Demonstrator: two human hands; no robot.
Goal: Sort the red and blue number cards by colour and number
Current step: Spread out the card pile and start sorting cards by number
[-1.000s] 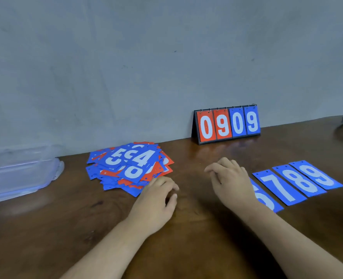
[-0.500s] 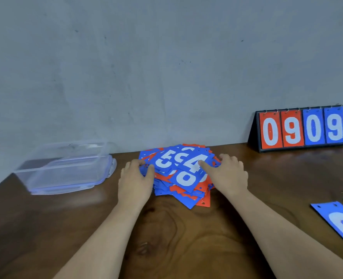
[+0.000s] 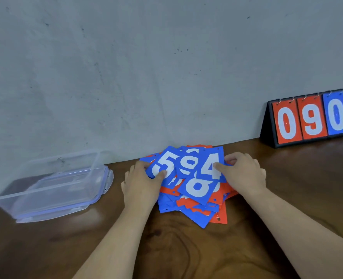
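**On a wooden table (image 3: 186, 248), two hands grip cards atop a mixed pile**

Against the far wall lies a loose pile of red and blue number cards (image 3: 194, 206). At its left side, the left hand (image 3: 140, 184) pinches the blue 5 card (image 3: 162, 164), thumb on its face. The right hand (image 3: 243, 174) grips the blue 4 card (image 3: 212, 164) at its right edge. A clear plastic container (image 3: 54, 188) sits left, and a flip scoreboard (image 3: 299, 119) stands far right.

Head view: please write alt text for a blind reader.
On a wooden table, the left hand pinches a blue 5 and the right hand a blue 4 atop a messy pile of red and blue number cards. A clear plastic box lies left, a scoreboard stands right.
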